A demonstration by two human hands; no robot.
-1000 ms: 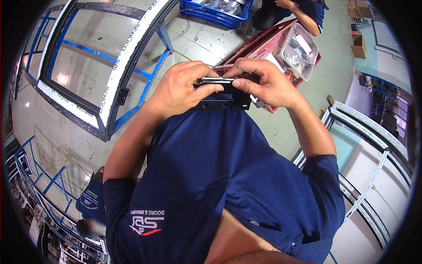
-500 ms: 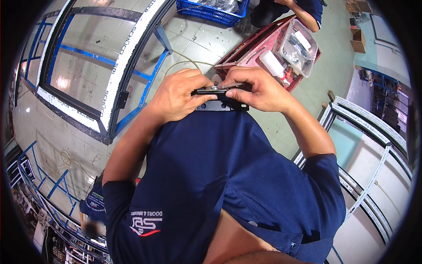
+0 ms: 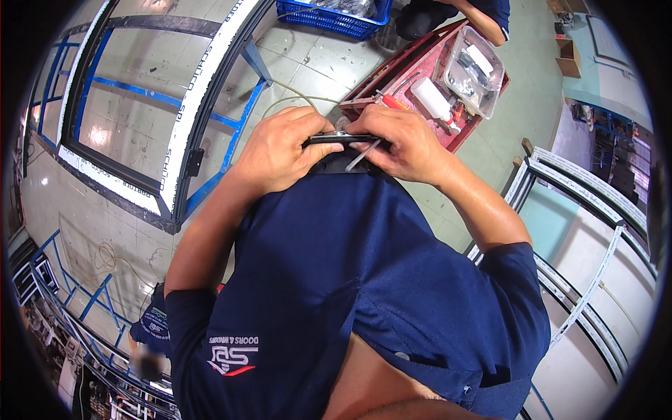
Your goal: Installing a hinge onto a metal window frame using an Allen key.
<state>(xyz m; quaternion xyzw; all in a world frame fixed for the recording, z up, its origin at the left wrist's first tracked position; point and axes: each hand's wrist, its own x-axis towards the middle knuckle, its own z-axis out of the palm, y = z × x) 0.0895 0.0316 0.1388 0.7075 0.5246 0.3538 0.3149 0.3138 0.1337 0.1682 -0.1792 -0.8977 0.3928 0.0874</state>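
Observation:
Both hands meet in front of my shirt around a narrow black metal bar (image 3: pixel 343 138). My left hand (image 3: pixel 283 147) pinches its left end between thumb and fingers. At the other end, my right hand (image 3: pixel 406 145) is closed on the bar and also holds a slim metal rod (image 3: pixel 362 157), which slants down toward my shirt. A small silver fitting (image 3: pixel 339 131) shows on the bar between the fingertips. Just beyond the right hand is a red handle-like thing (image 3: pixel 394 102); whether it joins the rod I cannot tell. A dark plate-like part (image 3: pixel 327 166) shows below the bar.
Ahead right, a red cart (image 3: pixel 420 70) carries a clear plastic bin (image 3: pixel 458 87) and a white bottle (image 3: pixel 430 98). A co-worker's arm (image 3: pixel 483 21) is beyond it. A large taped frame (image 3: pixel 189 105) on blue stands is left; more frames (image 3: pixel 595 203) are right.
The metal rod in my right hand has swung from lying along the bar to pointing down toward my shirt. The red handle-like thing has come into view. My left hand keeps its grip.

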